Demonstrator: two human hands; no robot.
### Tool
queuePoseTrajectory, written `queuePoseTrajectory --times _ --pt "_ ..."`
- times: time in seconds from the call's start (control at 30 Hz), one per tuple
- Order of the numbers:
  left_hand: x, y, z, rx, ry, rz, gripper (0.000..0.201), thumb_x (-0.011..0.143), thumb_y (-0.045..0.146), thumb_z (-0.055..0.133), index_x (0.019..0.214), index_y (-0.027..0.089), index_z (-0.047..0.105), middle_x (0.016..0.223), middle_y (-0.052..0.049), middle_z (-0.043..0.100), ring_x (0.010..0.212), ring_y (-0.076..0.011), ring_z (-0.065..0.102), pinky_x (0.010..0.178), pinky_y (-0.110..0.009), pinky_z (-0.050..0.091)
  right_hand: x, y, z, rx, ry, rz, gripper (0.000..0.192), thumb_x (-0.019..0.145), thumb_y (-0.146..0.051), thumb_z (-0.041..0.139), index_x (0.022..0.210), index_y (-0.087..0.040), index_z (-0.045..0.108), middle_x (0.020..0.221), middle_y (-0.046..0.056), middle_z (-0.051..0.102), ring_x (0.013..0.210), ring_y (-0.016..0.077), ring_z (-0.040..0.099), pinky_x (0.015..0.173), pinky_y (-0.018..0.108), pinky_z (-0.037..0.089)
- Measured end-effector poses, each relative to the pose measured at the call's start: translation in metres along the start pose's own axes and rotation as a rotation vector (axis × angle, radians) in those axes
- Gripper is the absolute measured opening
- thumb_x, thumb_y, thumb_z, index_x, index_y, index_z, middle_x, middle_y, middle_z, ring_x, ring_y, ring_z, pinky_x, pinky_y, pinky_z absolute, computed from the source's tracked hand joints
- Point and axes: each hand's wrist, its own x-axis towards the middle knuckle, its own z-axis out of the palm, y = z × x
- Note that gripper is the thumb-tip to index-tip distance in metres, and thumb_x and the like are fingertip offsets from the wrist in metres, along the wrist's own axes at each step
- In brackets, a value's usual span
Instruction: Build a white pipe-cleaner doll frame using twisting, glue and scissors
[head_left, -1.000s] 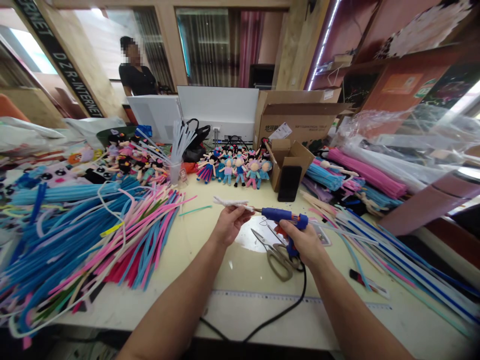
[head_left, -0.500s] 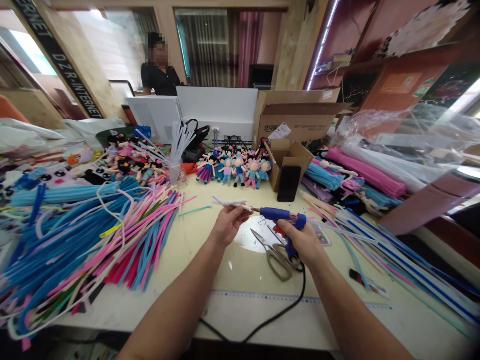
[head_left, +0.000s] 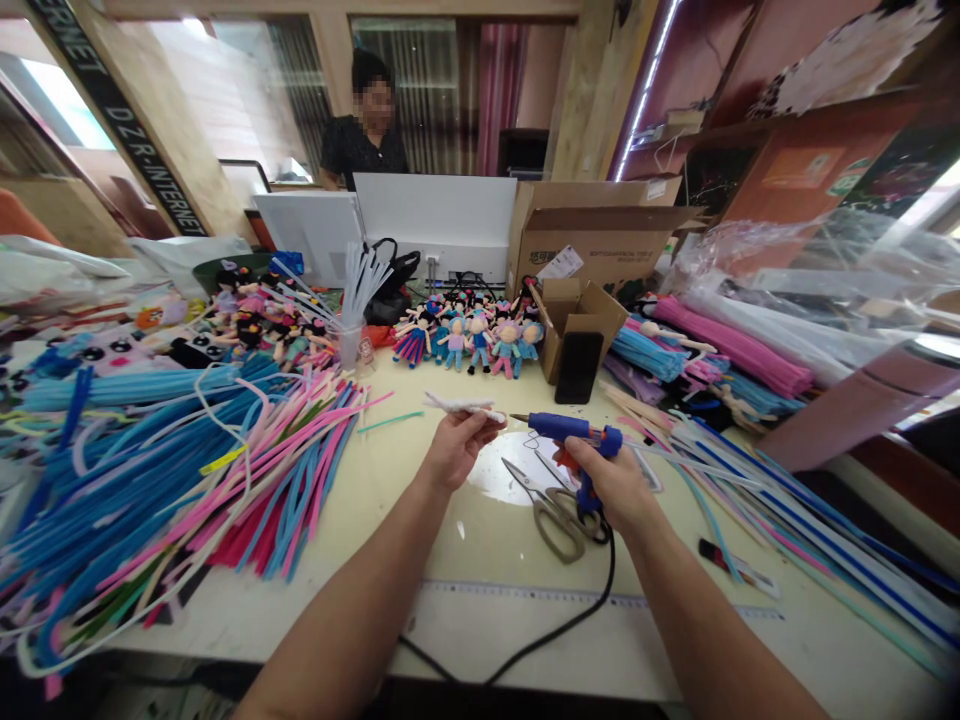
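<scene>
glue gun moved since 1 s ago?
Yes. The glue gun in the right hand drew slightly right, off the white piece, judged against the scissors.

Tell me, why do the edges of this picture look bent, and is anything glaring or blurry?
Head view: wide-lens distortion bows the ruler and stretches the pipe cleaners at the left edge; a bright glare patch sits on the table under the glue gun; windows behind are washed out; the left hand and right hand are sharp, the corners soft.
</scene>
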Motion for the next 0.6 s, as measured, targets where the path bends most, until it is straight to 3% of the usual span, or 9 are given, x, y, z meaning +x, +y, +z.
queuePoseTrajectory --times 0.27,0.6 --pt "0.0 -0.001 0.0 0.001 -0.012 0.007 0.026 0.06 0.025 0.079 0.082 0.015 0.068 0.076 -0.005 0.073 0.07 -0.0152 0.068 0.068 -0.024 0.048 0.001 0.004 0.002 -0.034 -0.019 0.035 0.033 0.068 -0.052 0.067 0.068 -0.019 0.071 0.065 0.005 0.068 0.058 0.0171 0.055 0.053 0.029 0.039" --pt "0.0 0.002 0.0 0.009 -0.007 0.023 0.026 0.06 0.025 0.078 0.082 0.015 0.068 0.075 -0.006 0.073 0.072 -0.0149 0.067 0.069 -0.024 0.047 -0.005 -0.011 -0.008 -0.319 -0.045 -0.051 0.029 0.069 -0.048 0.064 0.077 -0.021 0.071 0.069 0.002 0.068 0.066 0.02 0.06 0.059 0.031 0.044"
